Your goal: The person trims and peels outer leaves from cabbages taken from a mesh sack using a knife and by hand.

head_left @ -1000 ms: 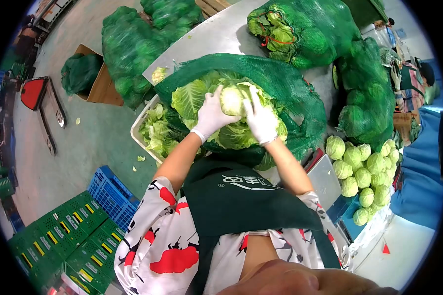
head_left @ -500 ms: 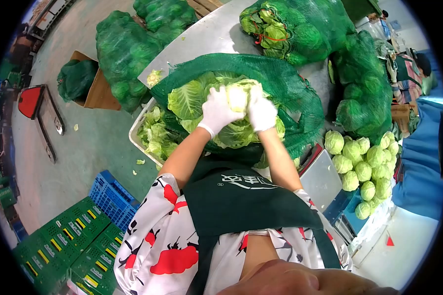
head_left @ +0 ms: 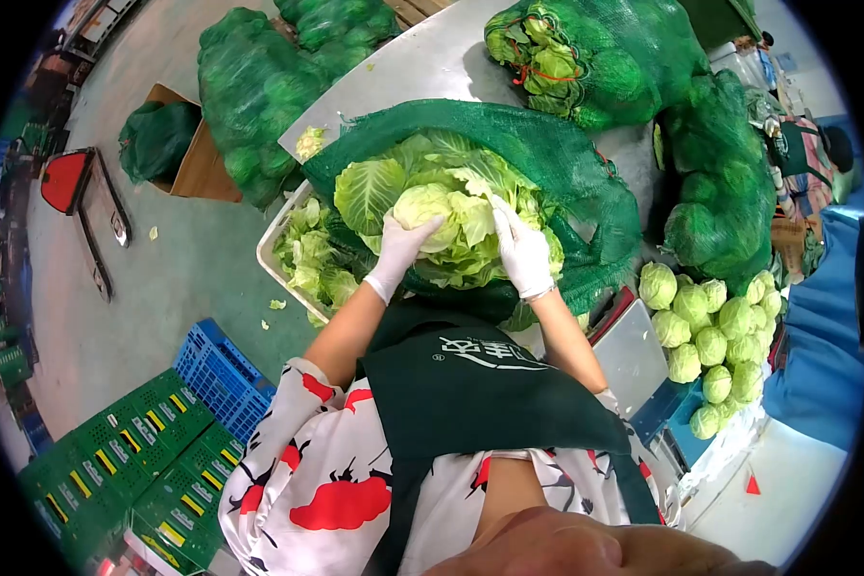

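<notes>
My left hand [head_left: 405, 252], in a white glove, is closed on the left side of a pale green cabbage [head_left: 426, 213]. My right hand [head_left: 520, 248], also gloved in white, pinches a loose outer leaf [head_left: 475, 213] at the cabbage's right side. Both hands are above an opened green mesh bag [head_left: 586, 182] full of leafy cabbages. A broad leaf [head_left: 367, 195] spreads out to the left of the held cabbage.
A white bin [head_left: 271, 252] of leaves stands left of the bag. Filled mesh bags [head_left: 634, 67] lie behind on the metal table [head_left: 413, 72]. Bare cabbages [head_left: 710, 346] are piled at right. Green crates [head_left: 115, 461] stand lower left. A person [head_left: 806, 154] is at the far right.
The cabbage between my hands has turned, so its pale base no longer faces up. My hands have moved apart, and a leaf now peels away on the right side.
</notes>
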`<state>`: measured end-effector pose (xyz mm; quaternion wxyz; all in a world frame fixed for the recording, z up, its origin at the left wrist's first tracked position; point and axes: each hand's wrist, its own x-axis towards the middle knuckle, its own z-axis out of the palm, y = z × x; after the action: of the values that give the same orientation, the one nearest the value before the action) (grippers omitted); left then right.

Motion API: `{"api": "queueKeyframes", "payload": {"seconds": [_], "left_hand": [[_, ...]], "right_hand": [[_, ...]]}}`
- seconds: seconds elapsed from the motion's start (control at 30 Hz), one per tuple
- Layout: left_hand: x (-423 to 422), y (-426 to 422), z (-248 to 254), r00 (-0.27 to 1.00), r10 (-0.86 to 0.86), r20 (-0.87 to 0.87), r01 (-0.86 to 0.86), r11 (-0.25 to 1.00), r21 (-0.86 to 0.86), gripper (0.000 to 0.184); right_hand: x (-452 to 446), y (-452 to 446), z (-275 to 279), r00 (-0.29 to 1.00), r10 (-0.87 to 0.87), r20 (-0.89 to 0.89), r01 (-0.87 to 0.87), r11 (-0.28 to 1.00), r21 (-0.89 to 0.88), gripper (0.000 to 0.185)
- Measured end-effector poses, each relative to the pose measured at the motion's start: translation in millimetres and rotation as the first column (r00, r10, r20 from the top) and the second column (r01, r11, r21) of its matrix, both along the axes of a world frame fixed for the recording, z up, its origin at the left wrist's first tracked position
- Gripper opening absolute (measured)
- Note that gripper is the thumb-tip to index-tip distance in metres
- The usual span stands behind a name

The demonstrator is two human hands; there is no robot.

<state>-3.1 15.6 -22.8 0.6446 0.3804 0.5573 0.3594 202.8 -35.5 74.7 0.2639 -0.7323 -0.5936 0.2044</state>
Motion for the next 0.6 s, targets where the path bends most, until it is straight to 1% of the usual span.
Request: {"api": "queueKeyframes", "payload": {"seconds": [0.03,0.07,0.1,0.13,0.17,0.2,0.23,0.27,0.3,0.33,0.37,0.4,0.47,0.57,0.6], "left_hand": [[-1,3,14,0.999,-0.042,0.034,0.044,0.998,-0.05,0.107],[-3,7,20,0.974,-0.11,-0.199,0.13,0.988,0.088,0.111],[-5,10,23,0.895,-0.14,-0.424,0.242,0.95,0.197,0.114],[-5,11,30,0.769,-0.128,-0.627,0.369,0.889,0.272,0.118],[-2,13,73,0.693,-0.251,-0.676,0.492,0.85,0.189,0.125],[1,16,82,0.669,-0.245,-0.702,0.541,0.808,0.233,0.127],[4,15,86,0.644,-0.242,-0.726,0.588,0.763,0.267,0.128],[9,13,88,0.619,-0.241,-0.748,0.636,0.713,0.296,0.13],[15,11,81,0.642,-0.117,-0.758,0.591,0.705,0.393,0.127],[21,12,76,0.626,-0.095,-0.774,0.59,0.707,0.39,0.126],[27,13,72,0.608,-0.074,-0.791,0.589,0.71,0.386,0.124],[32,14,70,0.588,-0.054,-0.807,0.587,0.715,0.38,0.123],[38,17,69,0.58,-0.055,-0.813,0.602,0.701,0.382,0.12],[43,20,69,0.547,-0.074,-0.834,0.626,0.697,0.349,0.116],[44,21,70,0.533,-0.083,-0.842,0.634,0.699,0.333,0.115]], "right_hand": [[8,2,-16,0.996,-0.068,-0.061,0.067,0.998,-0.018,0.037],[22,5,-41,0.983,-0.14,-0.119,0.136,0.99,-0.039,0.039],[38,9,-58,0.961,-0.207,-0.182,0.203,0.978,-0.043,0.042],[54,13,-74,0.93,-0.272,-0.245,0.27,0.962,-0.046,0.046],[74,13,-83,0.945,-0.261,-0.197,0.251,0.965,-0.078,0.046],[86,14,-80,0.957,-0.248,-0.148,0.233,0.966,-0.113,0.047],[92,11,-80,0.991,-0.133,-0.026,0.134,0.99,0.048,0.049],[96,5,-83,0.987,-0.157,0.035,0.157,0.988,-0.009,0.05],[82,3,-58,0.979,-0.18,0.098,0.186,0.981,-0.061,0.051],[66,3,-31,0.967,-0.201,0.159,0.22,0.97,-0.107,0.053],[50,2,-7,0.971,-0.164,0.175,0.187,0.975,-0.124,0.056],[44,0,-11,0.981,-0.086,0.173,0.083,0.996,0.025,0.056],[23,1,1,0.979,0.055,0.197,-0.063,0.997,0.035,0.058],[11,12,-9,0.93,0.204,0.306,-0.214,0.977,0.0,0.059],[9,17,-10,0.91,0.212,0.357,-0.23,0.973,0.01,0.058]]}}
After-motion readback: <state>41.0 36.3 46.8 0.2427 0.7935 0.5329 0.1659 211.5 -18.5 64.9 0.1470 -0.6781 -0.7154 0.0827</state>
